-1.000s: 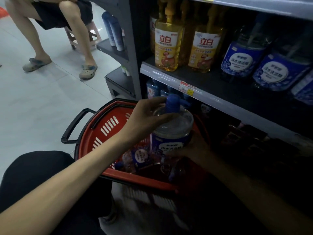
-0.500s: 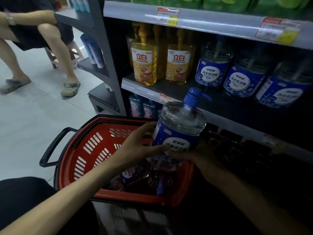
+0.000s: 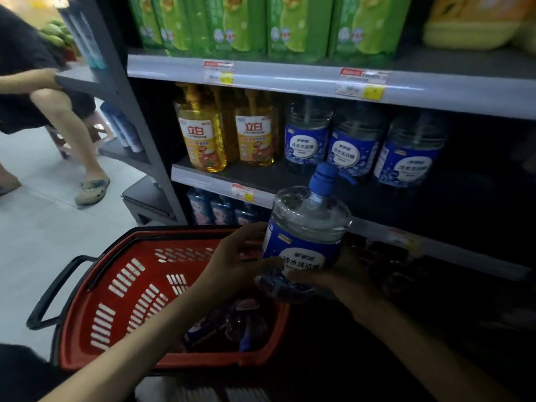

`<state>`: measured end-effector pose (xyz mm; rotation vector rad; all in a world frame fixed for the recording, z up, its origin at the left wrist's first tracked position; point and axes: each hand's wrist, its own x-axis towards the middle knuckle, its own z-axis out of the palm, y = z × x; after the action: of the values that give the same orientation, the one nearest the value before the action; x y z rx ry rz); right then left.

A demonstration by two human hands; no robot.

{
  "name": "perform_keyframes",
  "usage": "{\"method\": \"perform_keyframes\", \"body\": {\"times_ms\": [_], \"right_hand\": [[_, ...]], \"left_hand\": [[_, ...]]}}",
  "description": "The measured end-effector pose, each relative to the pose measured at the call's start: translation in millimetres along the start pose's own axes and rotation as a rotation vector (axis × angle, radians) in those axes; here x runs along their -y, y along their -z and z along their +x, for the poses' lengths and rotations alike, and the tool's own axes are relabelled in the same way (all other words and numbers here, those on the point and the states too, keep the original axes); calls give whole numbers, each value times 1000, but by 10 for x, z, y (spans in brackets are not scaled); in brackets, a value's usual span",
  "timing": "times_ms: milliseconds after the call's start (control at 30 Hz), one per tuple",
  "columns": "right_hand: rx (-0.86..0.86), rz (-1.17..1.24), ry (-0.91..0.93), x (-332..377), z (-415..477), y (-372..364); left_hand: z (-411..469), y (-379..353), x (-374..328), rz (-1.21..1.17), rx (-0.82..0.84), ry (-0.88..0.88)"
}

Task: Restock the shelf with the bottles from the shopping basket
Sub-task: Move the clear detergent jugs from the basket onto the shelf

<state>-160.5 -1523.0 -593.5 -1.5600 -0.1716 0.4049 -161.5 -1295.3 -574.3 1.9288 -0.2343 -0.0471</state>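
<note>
Bottle (image 3: 304,227), upright over the basket's (image 3: 116,288) right end, is clamped low between left hand (image 3: 235,262) and right hand (image 3: 340,275), with the shelf's (image 3: 203,177) 3 matching bottles (image 3: 356,143) up and ahead.

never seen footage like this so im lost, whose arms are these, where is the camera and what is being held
There is no machine here. The camera sits on a person's head and looks down at their own bare arms. Their left hand and right hand grip a clear bottle with a blue label and blue pump, held over a red basket where more bottles lie. Ahead is a shop shelf with matching bottles beside yellow bottles.
</note>
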Motion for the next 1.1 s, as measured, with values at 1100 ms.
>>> {"method": "perform_keyframes", "body": {"times_ms": [1100], "right_hand": [[-1006,-140,378,80,-265,2493]], "left_hand": [[1779,-2758,-945,-217,72,-250]]}}
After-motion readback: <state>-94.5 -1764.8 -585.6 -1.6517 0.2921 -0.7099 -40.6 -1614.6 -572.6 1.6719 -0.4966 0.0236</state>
